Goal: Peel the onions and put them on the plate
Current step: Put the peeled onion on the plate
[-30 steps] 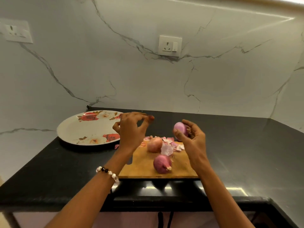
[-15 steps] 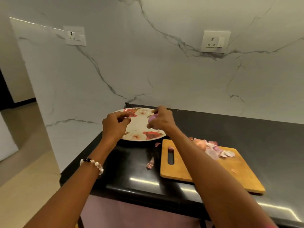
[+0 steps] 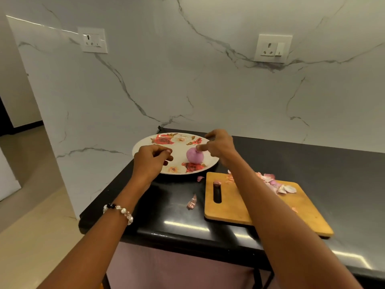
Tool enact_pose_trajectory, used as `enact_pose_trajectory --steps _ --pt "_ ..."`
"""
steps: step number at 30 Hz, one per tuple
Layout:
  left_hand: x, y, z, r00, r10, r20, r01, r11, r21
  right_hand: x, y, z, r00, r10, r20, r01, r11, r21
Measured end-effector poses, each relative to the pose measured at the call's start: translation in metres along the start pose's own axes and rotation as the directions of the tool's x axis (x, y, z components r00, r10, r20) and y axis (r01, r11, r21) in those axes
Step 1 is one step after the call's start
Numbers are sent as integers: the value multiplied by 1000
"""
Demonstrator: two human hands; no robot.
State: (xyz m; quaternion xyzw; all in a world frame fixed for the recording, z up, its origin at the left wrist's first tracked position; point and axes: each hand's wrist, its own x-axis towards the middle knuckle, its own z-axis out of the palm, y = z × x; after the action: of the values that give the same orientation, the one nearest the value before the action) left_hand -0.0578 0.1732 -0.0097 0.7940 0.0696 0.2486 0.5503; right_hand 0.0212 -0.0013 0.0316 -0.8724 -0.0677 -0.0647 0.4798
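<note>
No writing reads anywhere. At frame centre, the peeled onion sits on the floral plate; right hand pinches its tip, left hand curled, empty. Black countertop, marble wall, 2 sockets.

Our right forearm covers part of the cutting board and the onion skins there. We cannot tell whether our right hand touches the peeled onion or what our left hand pinches.
</note>
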Motion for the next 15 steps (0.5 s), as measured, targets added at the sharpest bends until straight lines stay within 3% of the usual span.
enact_pose_trajectory --steps 3,6,12,15 --pt "-14 8 16 999 25 33 -24 999 -32 -28 -2 -39 998 -26 -51 35 981 189" --pt "-28 18 36 995 87 50 -86 996 -12 -56 14 -81 994 -62 -88 83 962 259" --pt "-61 41 82 961 227 161 -226 974 -25 -98 84 -136 986 -96 -133 114 985 129" --pt "-77 50 104 911 304 280 -309 951 -27 -118 109 -147 990 -105 -97 119 981 151"
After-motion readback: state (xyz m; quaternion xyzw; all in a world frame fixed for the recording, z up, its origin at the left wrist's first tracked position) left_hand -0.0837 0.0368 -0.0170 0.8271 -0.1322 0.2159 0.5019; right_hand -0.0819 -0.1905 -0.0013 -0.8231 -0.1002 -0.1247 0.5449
